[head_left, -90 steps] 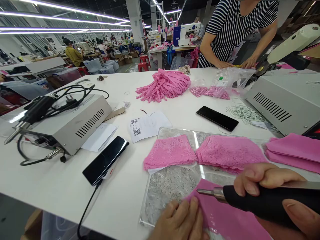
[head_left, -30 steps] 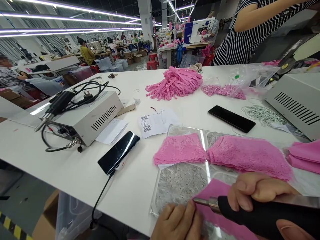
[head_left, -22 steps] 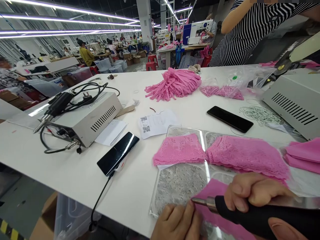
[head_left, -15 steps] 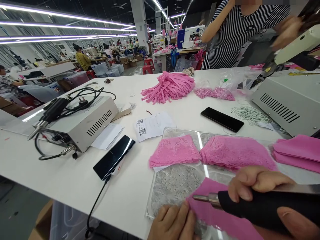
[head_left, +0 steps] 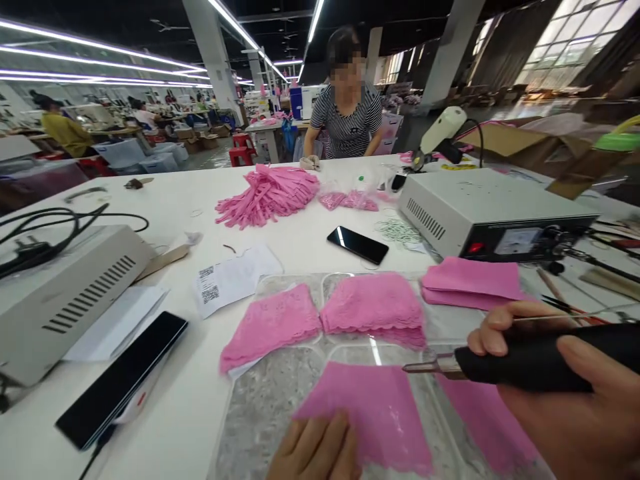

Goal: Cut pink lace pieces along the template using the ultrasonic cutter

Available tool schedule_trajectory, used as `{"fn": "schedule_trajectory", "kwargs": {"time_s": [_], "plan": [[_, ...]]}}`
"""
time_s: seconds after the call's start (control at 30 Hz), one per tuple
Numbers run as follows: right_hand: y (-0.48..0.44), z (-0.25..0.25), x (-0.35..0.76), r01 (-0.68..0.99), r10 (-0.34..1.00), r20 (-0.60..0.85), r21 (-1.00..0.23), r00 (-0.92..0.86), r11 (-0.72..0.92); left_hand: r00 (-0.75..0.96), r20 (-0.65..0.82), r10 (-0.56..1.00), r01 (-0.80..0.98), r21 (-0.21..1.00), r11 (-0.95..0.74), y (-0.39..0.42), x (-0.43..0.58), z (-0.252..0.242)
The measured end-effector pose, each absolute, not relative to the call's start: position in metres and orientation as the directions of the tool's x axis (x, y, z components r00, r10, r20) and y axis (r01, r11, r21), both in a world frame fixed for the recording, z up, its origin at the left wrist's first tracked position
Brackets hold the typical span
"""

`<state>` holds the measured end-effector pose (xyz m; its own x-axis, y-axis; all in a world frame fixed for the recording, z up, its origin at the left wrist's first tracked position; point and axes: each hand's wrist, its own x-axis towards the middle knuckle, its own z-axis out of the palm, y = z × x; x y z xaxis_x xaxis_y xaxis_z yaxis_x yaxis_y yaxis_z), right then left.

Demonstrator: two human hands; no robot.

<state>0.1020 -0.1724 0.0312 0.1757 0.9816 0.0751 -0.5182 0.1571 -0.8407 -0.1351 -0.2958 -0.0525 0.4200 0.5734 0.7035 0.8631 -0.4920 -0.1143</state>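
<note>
In my right hand is a black handheld tool whose metal tip points left, over the upper right corner of a smooth pink fabric piece. My left hand presses on that piece's lower left part with its fingers laid flat. The fabric lies on a grey patterned board with a clear cover. Two stacks of pink lace pieces, a left one and a right one, sit at the board's back. Another pink piece lies partly under my right hand.
Folded pink fabric is behind the tool. A grey control box stands at right, another at left. Two phones, paper and pink straps lie around. A person sits across the table.
The view has swung right. The person opposite is now lower behind the table. The smooth pink piece lies flatter on the board, with my left hand on it and the tool tip at its upper right corner.
</note>
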Motion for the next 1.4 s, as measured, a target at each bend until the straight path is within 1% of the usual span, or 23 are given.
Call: {"fn": "schedule_trajectory", "kwargs": {"time_s": [0.07, 0.13, 0.23, 0.33, 0.43, 0.6, 0.83, 1.03, 1.17, 1.3, 1.4], "plan": [[-0.172, 0.031, 0.102, -0.531, 0.984, 0.062, -0.836, 0.166, 0.142, 0.453, 0.713, 0.535, 0.838, -0.137, -0.528, -0.283, -0.119, -0.054], [-0.170, 0.028, 0.104, -0.534, 0.985, 0.090, -0.831, 0.148, 0.156, 0.466, 0.718, 0.517, 0.823, -0.136, -0.552, -0.271, -0.105, -0.055], [-0.168, 0.022, 0.109, -0.524, 0.982, 0.154, -0.830, 0.112, 0.190, 0.458, 0.715, 0.528, 0.815, -0.100, -0.571, -0.257, -0.088, -0.053], [-0.166, 0.018, 0.111, -0.541, 0.986, 0.151, -0.824, 0.077, 0.169, 0.448, 0.694, 0.564, 0.812, -0.052, -0.581, -0.248, -0.079, -0.050], [-0.163, 0.014, 0.108, -0.561, 0.984, 0.153, -0.808, 0.096, 0.180, 0.445, 0.694, 0.565, 0.799, -0.023, -0.601, -0.243, -0.075, -0.051], [-0.155, 0.014, 0.100, -0.554, 0.978, 0.176, -0.806, 0.108, 0.207, 0.460, 0.694, 0.553, 0.786, -0.029, -0.618, -0.242, -0.075, -0.058], [-0.152, 0.022, 0.108, -0.595, 0.994, 0.104, -0.798, 0.018, 0.094, 0.502, 0.674, 0.542, 0.762, -0.049, -0.646, -0.243, -0.079, -0.059], [-0.146, 0.020, 0.103, -0.610, 0.991, 0.103, -0.782, 0.083, 0.132, 0.525, 0.664, 0.532, 0.744, -0.055, -0.666, -0.241, -0.081, -0.060], [-0.144, 0.022, 0.098, -0.597, 0.993, 0.110, -0.794, 0.043, 0.114, 0.511, 0.687, 0.517, 0.746, -0.056, -0.664, -0.238, -0.081, -0.063], [-0.145, 0.027, 0.106, -0.597, 0.997, 0.082, -0.799, -0.001, 0.065, 0.495, 0.707, 0.504, 0.752, -0.059, -0.656, -0.237, -0.078, -0.063], [-0.143, 0.029, 0.113, -0.599, 0.998, 0.067, -0.798, 0.005, 0.057, 0.491, 0.709, 0.506, 0.750, -0.048, -0.660, -0.237, -0.078, -0.060]]}}
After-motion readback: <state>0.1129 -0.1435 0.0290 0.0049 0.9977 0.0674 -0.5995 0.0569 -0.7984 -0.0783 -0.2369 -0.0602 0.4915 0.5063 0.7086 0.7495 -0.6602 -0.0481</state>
